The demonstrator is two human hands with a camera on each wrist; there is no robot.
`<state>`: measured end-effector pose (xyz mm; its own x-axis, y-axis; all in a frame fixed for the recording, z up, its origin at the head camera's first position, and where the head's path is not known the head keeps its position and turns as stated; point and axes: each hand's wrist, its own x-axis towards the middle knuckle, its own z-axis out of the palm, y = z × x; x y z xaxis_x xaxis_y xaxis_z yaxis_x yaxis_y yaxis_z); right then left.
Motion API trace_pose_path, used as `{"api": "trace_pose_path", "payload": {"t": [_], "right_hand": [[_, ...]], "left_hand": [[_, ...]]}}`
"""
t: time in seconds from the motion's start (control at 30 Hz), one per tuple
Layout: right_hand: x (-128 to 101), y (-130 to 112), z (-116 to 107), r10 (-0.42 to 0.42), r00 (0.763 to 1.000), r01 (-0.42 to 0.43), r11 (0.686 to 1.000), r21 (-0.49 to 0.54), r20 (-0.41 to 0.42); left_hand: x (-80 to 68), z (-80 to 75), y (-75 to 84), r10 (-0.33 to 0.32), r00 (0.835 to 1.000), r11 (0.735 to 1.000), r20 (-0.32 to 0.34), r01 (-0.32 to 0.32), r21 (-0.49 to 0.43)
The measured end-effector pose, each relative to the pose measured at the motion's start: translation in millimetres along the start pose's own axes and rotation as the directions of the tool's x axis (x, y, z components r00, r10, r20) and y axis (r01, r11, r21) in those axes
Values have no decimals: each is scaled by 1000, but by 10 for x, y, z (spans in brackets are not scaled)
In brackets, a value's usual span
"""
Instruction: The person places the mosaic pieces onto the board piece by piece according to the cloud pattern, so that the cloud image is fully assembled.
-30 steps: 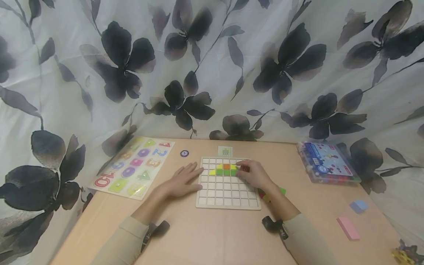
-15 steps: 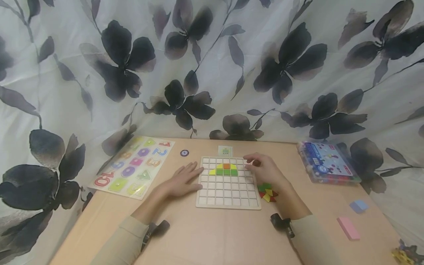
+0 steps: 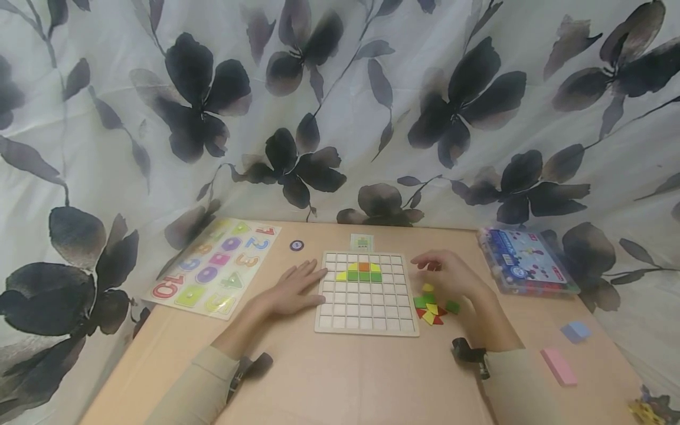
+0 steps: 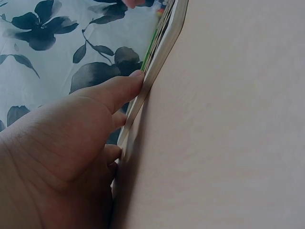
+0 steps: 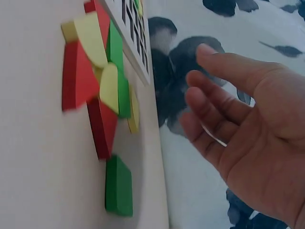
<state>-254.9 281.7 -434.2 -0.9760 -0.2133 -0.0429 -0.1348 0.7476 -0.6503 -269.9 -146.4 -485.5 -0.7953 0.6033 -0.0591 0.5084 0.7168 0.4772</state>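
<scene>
Presently the right hand [image 3: 451, 277] hovers with fingers loosely spread and empty above the pile of coloured tiles [image 3: 432, 307] just right of the grid board [image 3: 366, 307]. The left hand [image 3: 289, 289] lies flat, fingertips against the board's left edge. The overlapping tiles risk scattering if the fingers brush them, and a nudge from the left hand could shift the board and unseat the tiles already placed [image 3: 361, 271].

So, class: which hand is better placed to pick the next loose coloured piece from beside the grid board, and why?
The right hand. It hovers open just above the loose pieces on the board's right side. The left hand lies flat against the board's left edge, steadying it, with the board between it and the pieces.
</scene>
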Motion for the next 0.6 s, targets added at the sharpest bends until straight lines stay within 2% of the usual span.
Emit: {"api": "trace_pose_path", "payload": {"t": [0.2, 0.3, 0.43, 0.6], "right_hand": [[-8, 149, -68, -15, 999, 16, 999, -37, 47], [-1, 209, -70, -10, 998, 12, 1000, -22, 67], [-4, 247, -60, 63, 992, -69, 996, 48, 114], [0, 266, -26, 131, 981, -145, 985, 90, 141]], "left_hand": [[3, 7, 4, 4, 1000, 1000, 2, -4, 1], [1, 4, 14, 6, 1000, 1000, 2, -6, -5], [4, 5, 16, 2, 1000, 1000, 1, -2, -6], [2, 0, 20, -3, 1000, 1000, 3, 3, -4]]}}
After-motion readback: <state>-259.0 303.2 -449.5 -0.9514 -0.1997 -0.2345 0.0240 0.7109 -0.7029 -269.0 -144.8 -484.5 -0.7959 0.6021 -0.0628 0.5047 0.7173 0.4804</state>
